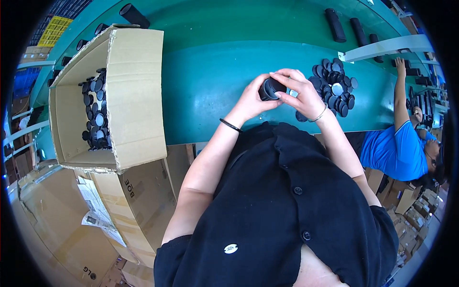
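Observation:
A black cylindrical container (pixel 267 93) is held over the green worktop, its round end facing up toward me. My left hand (pixel 251 99) wraps round its side, with the thumb along the lower edge. The fingers and thumb of my right hand (pixel 302 93) close on a black round cap (pixel 276 86) at the container's end. The cap looks tilted there; I cannot tell whether it is seated. Just right of my right hand lies a loose pile of black round caps (pixel 340 103), one showing a pale silvery face (pixel 337 89).
At left stands an open cardboard box (pixel 136 100) with many black caps (pixel 98 122) inside, above other cartons (pixel 143 205). Black cylinders (pixel 134 16) (pixel 335 25) line the green bench's (pixel 205 91) far side. A co-worker in a blue shirt (pixel 394 153) reaches across at right.

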Tool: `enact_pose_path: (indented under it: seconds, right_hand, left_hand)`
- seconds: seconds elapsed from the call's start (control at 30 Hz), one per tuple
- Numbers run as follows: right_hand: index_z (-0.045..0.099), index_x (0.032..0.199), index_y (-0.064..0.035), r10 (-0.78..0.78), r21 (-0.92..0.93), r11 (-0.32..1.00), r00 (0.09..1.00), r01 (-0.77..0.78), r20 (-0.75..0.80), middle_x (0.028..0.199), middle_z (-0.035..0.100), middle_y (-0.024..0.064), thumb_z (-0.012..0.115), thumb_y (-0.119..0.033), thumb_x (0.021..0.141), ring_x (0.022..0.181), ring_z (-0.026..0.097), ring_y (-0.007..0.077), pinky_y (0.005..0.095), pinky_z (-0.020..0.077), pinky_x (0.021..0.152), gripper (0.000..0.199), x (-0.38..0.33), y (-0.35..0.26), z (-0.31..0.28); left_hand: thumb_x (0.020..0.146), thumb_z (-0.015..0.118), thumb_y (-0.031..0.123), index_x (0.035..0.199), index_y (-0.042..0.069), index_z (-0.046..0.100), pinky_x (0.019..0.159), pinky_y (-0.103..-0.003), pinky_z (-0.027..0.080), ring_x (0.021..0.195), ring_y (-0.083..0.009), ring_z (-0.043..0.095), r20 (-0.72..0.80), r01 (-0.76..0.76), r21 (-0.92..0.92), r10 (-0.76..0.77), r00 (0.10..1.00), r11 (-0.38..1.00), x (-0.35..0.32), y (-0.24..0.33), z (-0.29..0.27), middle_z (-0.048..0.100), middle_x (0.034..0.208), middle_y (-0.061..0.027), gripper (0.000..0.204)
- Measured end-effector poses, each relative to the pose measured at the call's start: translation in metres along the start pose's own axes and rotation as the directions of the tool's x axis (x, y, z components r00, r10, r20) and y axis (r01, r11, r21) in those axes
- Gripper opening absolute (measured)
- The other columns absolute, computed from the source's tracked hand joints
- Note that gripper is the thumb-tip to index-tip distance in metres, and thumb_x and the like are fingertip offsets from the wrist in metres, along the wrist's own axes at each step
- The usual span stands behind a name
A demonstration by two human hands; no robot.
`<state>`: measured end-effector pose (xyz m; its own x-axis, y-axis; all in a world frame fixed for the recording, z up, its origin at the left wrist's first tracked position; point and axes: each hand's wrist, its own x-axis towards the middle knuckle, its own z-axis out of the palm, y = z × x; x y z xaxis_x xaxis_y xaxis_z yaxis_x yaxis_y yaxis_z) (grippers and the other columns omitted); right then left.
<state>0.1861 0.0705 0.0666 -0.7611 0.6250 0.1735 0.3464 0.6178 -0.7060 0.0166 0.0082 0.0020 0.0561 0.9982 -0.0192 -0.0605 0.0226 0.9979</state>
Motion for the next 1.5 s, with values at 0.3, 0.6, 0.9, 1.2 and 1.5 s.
enact_pose_path:
  seconds: [0.3, 0.6, 0.9, 1.2, 1.5]
  right_hand:
    - [0.059, 0.121, -0.0059, -0.001, -0.17, 0.985, 1.0, 0.002, 0.001, 0.117, 0.055, 0.0125, 0.069, -0.01, 0.076, 0.104, 0.052, 0.0286, 0.0358, 0.0455, 0.089, 0.047, 0.001, -0.016, 0.006]
    - [0.061, 0.118, -0.0051, 0.053, -0.202, 0.977, 0.998, -0.061, -0.043, 0.116, 0.055, 0.0117, 0.07, -0.011, 0.075, 0.1, 0.053, 0.0281, 0.0361, 0.0466, 0.088, 0.044, -0.001, -0.018, 0.011]
    - [0.062, 0.117, -0.0048, 0.004, -0.25, 0.968, 1.0, -0.009, -0.019, 0.112, 0.056, 0.012, 0.07, -0.01, 0.073, 0.1, 0.054, 0.0287, 0.0363, 0.0472, 0.087, 0.044, 0.001, -0.023, 0.009]
    - [0.063, 0.114, -0.0053, 0.024, -0.286, 0.958, 0.999, -0.014, 0.029, 0.107, 0.056, 0.0121, 0.074, -0.015, 0.069, 0.096, 0.054, 0.0284, 0.0361, 0.047, 0.085, 0.047, 0.003, -0.023, 0.007]
    - [0.064, 0.118, -0.0092, 0.129, 0.237, 0.966, 0.988, -0.106, -0.081, 0.1, 0.056, 0.006, 0.076, -0.019, 0.07, 0.089, 0.053, 0.0155, 0.0298, 0.0459, 0.079, 0.05, -0.01, 0.01, 0.03]
  left_hand:
    - [0.065, 0.077, 0.015, 0.119, 0.004, 0.05, 0.079, -0.028, 0.048, 0.092, -0.0131, 0.056, 0.005, 0.037, 0.05, -0.037, 0.999, 0.998, -0.001, 0.004, 0.0, 0.059, 0.102, -0.0058, 0.061]
    - [0.064, 0.077, 0.014, 0.117, 0.005, 0.051, 0.08, -0.029, 0.048, 0.094, -0.0142, 0.056, -0.026, 0.017, 0.082, -0.015, 1.0, 0.996, -0.003, 0.004, 0.002, 0.06, 0.104, -0.0067, 0.06]
    - [0.063, 0.076, 0.012, 0.118, 0.006, 0.051, 0.082, -0.03, 0.048, 0.096, -0.0157, 0.057, -0.039, -0.036, 0.109, 0.041, 0.998, 0.993, -0.004, -0.004, 0.003, 0.06, 0.105, -0.0071, 0.061]
    - [0.063, 0.075, 0.013, 0.119, 0.007, 0.049, 0.084, -0.031, 0.047, 0.098, -0.0174, 0.056, -0.047, -0.072, 0.264, 0.087, 0.995, 0.962, -0.007, -0.006, 0.007, 0.059, 0.106, -0.0079, 0.062]
    - [0.074, 0.072, 0.025, 0.125, 0.007, 0.041, 0.091, -0.033, 0.043, 0.11, -0.0209, 0.05, 0.149, -0.014, -0.052, 0.022, 0.989, 0.999, -0.005, -0.003, -0.013, 0.05, 0.117, -0.0115, 0.062]
